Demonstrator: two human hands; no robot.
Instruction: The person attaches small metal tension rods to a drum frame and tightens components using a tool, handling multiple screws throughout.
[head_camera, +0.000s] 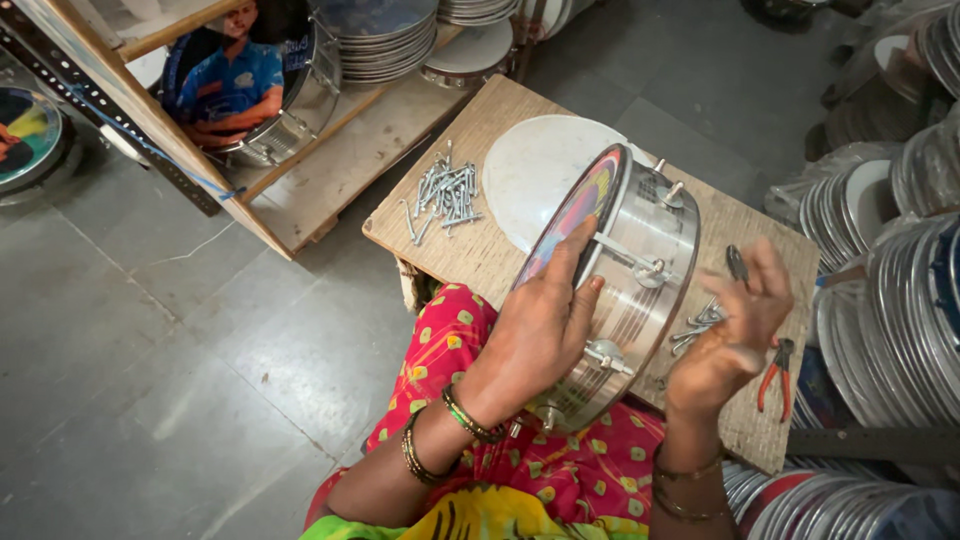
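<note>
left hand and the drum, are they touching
Touching. The head view shows the left hand lying flat on the drum, its fingers pressed over the rim.

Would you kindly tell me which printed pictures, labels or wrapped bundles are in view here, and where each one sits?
Printed drum skin: round, multicoloured, on the steel drum held under the left hand.
Picture drum: on the wooden rack, upper left; round, showing a person in blue.
Second printed disc: far left edge, round, blue and yellow.
Wrapped stacks: right side, rings in clear plastic.
No screens or signs.
</note>
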